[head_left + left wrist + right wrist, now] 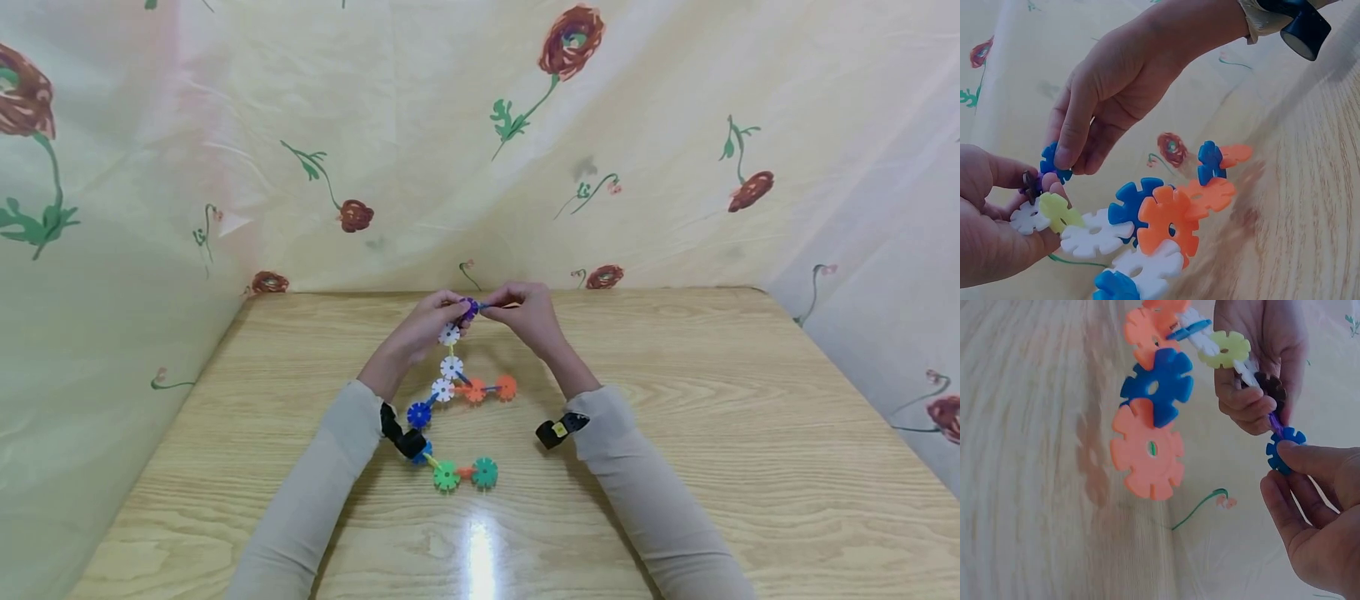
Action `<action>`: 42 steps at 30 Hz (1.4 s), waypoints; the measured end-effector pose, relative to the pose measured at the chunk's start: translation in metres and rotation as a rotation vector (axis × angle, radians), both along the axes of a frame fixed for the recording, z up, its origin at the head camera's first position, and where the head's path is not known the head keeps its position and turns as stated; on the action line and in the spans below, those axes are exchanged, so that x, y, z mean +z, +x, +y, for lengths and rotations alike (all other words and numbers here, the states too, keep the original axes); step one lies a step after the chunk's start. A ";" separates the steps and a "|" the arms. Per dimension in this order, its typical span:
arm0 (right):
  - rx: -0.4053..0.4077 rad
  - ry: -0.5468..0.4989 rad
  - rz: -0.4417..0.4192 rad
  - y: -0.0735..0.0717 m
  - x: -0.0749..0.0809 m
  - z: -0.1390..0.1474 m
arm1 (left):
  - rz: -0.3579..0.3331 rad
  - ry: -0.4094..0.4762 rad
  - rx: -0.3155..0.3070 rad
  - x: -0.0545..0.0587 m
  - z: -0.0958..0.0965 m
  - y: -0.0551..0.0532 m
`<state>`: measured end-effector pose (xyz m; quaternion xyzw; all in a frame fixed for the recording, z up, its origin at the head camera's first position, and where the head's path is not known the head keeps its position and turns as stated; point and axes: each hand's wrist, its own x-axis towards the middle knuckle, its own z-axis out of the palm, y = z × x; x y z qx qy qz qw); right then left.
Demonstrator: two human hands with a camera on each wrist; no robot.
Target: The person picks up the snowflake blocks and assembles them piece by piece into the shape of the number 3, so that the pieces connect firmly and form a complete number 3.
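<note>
Near the table's far edge my left hand pinches a purple notched disc at the top end of a chain of plastic snowflake discs. My right hand holds a blue snowflake disc between thumb and fingers, its edge meeting the purple disc. A dark brown disc sits beside the left fingers, followed by white and yellow discs. The chain runs toward me through white discs, with an orange branch to the right. Part of the purple disc is hidden by fingers.
Lower down, the chain goes on through a dark blue disc to light green and teal discs on the wooden table. The left wrist camera partly covers it. A flowered cloth hangs behind the table.
</note>
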<state>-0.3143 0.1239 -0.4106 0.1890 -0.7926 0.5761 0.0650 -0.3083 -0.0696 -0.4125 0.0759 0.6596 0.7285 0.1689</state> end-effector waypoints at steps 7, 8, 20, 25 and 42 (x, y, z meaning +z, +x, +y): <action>0.013 -0.004 -0.001 -0.001 -0.003 -0.005 | -0.020 -0.006 0.050 0.002 -0.004 0.000; 0.017 -0.006 -0.005 -0.001 -0.003 -0.006 | -0.022 -0.011 0.058 0.002 -0.005 0.000; 0.067 0.033 -0.100 -0.007 -0.009 -0.002 | -0.048 -0.057 0.141 0.005 -0.019 -0.003; 0.107 0.138 -0.171 -0.015 -0.013 -0.002 | -0.056 -0.080 0.159 0.006 -0.023 -0.005; 0.234 0.434 -0.216 -0.051 -0.030 -0.022 | -0.051 -0.071 0.167 0.009 -0.026 -0.006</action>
